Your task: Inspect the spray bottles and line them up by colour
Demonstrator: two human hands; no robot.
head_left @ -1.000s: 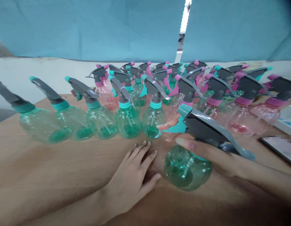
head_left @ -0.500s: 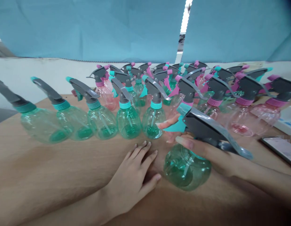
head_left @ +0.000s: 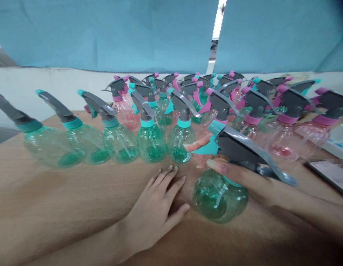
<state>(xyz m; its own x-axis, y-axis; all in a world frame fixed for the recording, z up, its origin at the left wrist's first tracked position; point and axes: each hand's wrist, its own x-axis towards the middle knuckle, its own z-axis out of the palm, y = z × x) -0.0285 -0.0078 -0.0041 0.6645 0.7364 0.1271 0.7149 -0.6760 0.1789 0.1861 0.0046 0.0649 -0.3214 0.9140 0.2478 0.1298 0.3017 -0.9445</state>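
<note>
Item 1: translucent green plastic spray bottle [head_left: 220, 197], round-bodied, with turquoise collar and grey trigger head; this is the landmark for all entries below. It is tilted, its long axis leaning with the neck toward the right; the turquoise nozzle points left and slightly upward, the grey lever tail running down to the right. Whether its base meets the counter cannot be told. Contents: a pale dip tube; darker green at the bottom, either tinted plastic or liquid, indistinguishable.

Item 2: right hand [head_left: 251, 181], closed around the bottle's neck, thumb across the near side, one fingertip at the turquoise trigger.

Item 3: left hand [head_left: 156, 203], left of the bottle, palm down, fingers slightly spread, holding nothing.

Item 4: row of five translucent green spray bottles [head_left: 151, 142], behind and left of the bottle, nozzles up; dip tubes visible in some.

Item 5: translucent pink spray bottles with grey heads and pink collars [head_left: 285, 142], behind and right of the bottle.

Item 6: mixed pink and green spray bottles, crowded farther behind it, partly hidden.

Item 7: dark-edged flat phone [head_left: 330, 177], right of the bottle.

Item 8: light wood-toned counter [head_left: 35, 195], beneath the listed bottles and left hand.

Item 9: blue cloth sheet [head_left: 118, 33], far behind the bottle.
</note>
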